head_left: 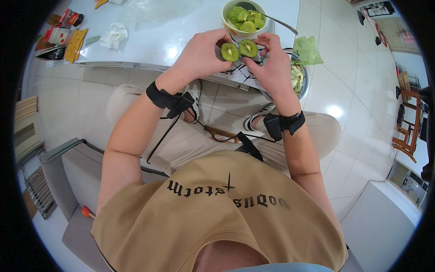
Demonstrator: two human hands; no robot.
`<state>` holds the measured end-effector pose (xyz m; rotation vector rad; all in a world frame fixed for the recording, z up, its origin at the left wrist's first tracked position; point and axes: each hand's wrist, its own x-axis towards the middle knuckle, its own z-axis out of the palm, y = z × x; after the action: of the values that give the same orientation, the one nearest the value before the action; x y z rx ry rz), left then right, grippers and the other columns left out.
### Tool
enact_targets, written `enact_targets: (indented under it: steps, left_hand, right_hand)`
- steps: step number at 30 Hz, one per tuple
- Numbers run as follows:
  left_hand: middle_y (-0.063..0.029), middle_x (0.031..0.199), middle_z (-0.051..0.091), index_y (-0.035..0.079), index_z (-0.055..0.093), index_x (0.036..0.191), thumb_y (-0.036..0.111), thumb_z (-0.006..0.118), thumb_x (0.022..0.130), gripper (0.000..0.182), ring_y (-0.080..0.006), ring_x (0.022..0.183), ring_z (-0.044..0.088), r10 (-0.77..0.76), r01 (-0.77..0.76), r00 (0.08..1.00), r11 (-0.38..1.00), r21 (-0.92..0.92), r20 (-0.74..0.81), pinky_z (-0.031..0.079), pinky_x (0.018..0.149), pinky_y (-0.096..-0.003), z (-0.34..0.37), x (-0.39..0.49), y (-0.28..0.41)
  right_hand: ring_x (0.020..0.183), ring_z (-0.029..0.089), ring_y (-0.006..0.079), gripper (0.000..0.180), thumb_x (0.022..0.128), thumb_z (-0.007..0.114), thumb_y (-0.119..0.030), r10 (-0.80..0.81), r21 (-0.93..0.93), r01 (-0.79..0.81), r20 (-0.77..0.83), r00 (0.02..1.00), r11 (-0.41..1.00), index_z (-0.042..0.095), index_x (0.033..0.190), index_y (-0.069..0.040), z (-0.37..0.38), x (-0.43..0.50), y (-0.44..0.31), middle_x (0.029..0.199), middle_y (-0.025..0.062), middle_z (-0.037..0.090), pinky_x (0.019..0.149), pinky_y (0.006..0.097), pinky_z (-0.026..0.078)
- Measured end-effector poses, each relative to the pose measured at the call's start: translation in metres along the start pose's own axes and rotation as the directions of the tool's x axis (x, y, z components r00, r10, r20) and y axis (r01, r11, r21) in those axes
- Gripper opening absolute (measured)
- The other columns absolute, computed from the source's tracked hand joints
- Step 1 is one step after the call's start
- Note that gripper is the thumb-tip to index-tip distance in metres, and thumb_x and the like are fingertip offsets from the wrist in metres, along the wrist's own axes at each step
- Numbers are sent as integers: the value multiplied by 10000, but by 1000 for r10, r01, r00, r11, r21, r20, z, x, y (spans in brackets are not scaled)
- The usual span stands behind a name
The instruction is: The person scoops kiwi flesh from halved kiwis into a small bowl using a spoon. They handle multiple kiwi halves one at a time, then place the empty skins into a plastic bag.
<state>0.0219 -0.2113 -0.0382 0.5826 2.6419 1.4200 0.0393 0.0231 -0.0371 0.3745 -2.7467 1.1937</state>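
Note:
My left hand (pixel 207 51) holds one kiwi half (pixel 230 52) between thumb and fingers, its green cut face turned up. A second kiwi half (pixel 248 48) is in my right hand (pixel 272 61), its cut face also up. The two halves sit side by side, their edges almost touching, over the white table's front edge. Just beyond them stands a white bowl (pixel 225 25) with several peeled green kiwi pieces (pixel 247 26) in it. A metal spoon (pixel 280 24) rests in that bowl, its handle sticking out to the right. Under my hands lies a white sheet with black lines (pixel 239 73).
Beside my right wrist, a basin (pixel 306 85) holds pale green scraps, with a green plastic bag (pixel 308 50) at its rim. Crumpled tissue (pixel 114 35), a yellow trivet-like piece (pixel 75 46) and red-lidded jars (pixel 58 36) are on the table's left. Cables link my wrist straps.

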Motion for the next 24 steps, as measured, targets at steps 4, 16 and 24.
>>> enact_targets:
  steps: [4, 16, 24]
  left_hand:
    - [-103, 1044, 755, 17, 690, 1152, 131, 861, 778, 427, -172, 857, 743, 9, -10, 1000, 1000, 28, 11, 639, 789, -327, -8, 1, -1]
    - [-41, 1154, 735, 61, 634, 1282, 93, 887, 844, 507, -136, 1026, 730, 77, -96, 989, 983, -156, -126, 612, 931, -320, -66, 18, -7]
    - [-15, 1227, 741, 72, 686, 1343, 78, 872, 874, 505, -122, 1099, 688, 183, -192, 979, 976, -106, -95, 594, 921, -296, -86, 64, 1]
  right_hand:
    - [932, 701, 288, 625, 831, 879, -165, -25, 26, 25, -3, 1000, 999, 559, 1358, -58, -2, 0, 4, 1230, 107, 769, 866, 407, 591]
    - [997, 670, 307, 378, 865, 864, -191, -282, -237, 216, -295, 913, 947, 702, 1177, -52, -63, 16, 3, 1073, 116, 694, 867, 402, 554]
    - [786, 734, 359, 360, 1037, 703, -307, 168, -53, -161, 205, 964, 986, 723, 1284, -45, -67, 84, 32, 848, 162, 748, 767, 434, 579]
